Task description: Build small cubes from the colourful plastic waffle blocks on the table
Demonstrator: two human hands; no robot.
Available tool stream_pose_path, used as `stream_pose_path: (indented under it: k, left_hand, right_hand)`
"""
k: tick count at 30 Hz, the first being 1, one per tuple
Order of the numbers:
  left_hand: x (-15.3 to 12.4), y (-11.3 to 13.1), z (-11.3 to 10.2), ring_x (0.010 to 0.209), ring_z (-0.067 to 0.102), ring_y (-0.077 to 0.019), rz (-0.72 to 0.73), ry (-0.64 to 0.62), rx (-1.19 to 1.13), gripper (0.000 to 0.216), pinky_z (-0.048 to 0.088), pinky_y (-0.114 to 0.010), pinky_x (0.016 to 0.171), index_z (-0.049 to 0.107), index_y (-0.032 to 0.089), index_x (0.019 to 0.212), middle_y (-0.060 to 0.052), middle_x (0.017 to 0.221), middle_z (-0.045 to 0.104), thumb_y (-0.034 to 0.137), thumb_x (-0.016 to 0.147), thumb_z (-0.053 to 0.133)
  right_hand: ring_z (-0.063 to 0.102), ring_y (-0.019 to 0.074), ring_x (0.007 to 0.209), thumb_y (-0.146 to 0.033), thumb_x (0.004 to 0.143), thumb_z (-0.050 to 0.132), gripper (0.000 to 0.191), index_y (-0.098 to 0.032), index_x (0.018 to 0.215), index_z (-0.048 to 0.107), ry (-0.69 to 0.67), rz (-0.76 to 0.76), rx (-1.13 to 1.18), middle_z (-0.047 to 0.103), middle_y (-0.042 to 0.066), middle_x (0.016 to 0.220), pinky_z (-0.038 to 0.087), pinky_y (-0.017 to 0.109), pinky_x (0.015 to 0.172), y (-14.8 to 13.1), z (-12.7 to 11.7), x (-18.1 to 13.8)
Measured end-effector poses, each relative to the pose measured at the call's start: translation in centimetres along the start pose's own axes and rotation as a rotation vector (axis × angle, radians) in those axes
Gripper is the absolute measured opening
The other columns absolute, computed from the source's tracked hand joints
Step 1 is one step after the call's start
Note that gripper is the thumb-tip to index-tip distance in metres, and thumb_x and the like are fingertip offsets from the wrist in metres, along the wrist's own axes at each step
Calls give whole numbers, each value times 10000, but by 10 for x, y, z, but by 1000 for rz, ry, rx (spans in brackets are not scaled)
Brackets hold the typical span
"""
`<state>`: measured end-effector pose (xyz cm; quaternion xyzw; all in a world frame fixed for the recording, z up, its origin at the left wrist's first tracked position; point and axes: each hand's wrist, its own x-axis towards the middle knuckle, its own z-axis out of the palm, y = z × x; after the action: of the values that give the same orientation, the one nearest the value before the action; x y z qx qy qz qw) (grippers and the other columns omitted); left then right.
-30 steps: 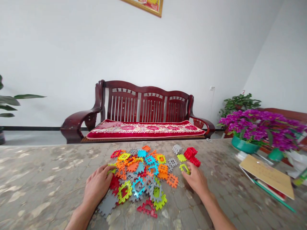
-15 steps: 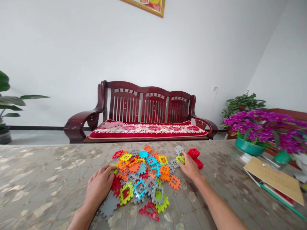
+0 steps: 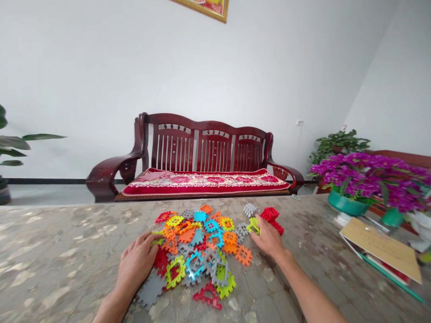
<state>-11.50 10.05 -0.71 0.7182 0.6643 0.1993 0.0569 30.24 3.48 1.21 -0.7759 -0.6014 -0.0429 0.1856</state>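
Note:
Toothed plastic building tiles in several colours lie in a loose heap on the table. My left hand [image 3: 137, 255] curves over the heap's left edge, its thumb and forefinger around a yellow-green tile [image 3: 156, 241]. Just beneath this hand lie red tiles [image 3: 161, 261] and a grey tile [image 3: 151, 289]. To the right of the heap, my right hand [image 3: 268, 237] grips another yellow-green tile [image 3: 253, 225], which stands tilted at the fingertips. A grey stack of tiles [image 3: 250, 209] sits just beyond the right fingers. Red tiles [image 3: 270, 215] are piled beside that hand, partly hidden by it.
The patterned table [image 3: 67, 251] reaches to a wooden sofa [image 3: 175, 148] behind it. Purple flowers [image 3: 363, 175] in a teal pot [image 3: 346, 204] stand at the right. Nearer lies a brown envelope [image 3: 380, 246] on papers. A small grey piece [image 3: 296, 197] lies near the far edge.
The yellow-green tile at my right hand has tipped up from a flatter position. My left hand stays in place at the heap. The view has shifted slightly.

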Motion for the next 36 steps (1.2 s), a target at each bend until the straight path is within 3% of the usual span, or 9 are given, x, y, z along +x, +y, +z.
stream_pose_path:
  k: [6, 18, 30, 36]
  left_hand:
    - [0, 0, 0, 1219, 542, -236, 1, 1, -13, 417, 372, -404, 1036, 681, 306, 1151, -50, 1330, 596, 283, 884, 362]
    - [-2, 1, 0, 1209, 544, -224, 1, 15, -6, 405, 367, -385, 1039, 679, 303, 1139, -37, 1322, 599, 279, 884, 367]
    - [-1, 1, 0, 1212, 543, -231, -13, -10, 5, 416, 364, -405, 1046, 668, 315, 1168, -40, 1337, 588, 277, 892, 359]
    - [0, -1, 1, 1214, 543, -244, -7, -6, -6, 418, 371, -423, 1041, 674, 305, 1159, -47, 1343, 582, 282, 890, 355]
  right_hand:
    - [612, 236, 1040, -329, 821, 548, 593, -185, 1380, 414, 140, 62, 58, 665, 88, 1117, 436, 326, 899, 2, 3, 12]
    - [616, 233, 1020, -272, 794, 564, 631, -172, 1395, 400, -26, -53, 21, 659, 110, 1139, 439, 327, 883, -8, 12, 36]
    - [611, 222, 955, -297, 760, 596, 678, -177, 1402, 414, -44, -157, 41, 664, 88, 1081, 426, 309, 839, -6, 5, 38]
    - [629, 220, 896, -373, 820, 555, 621, -184, 1394, 411, 38, -46, 82, 688, 61, 998, 434, 315, 798, -7, 9, 27]
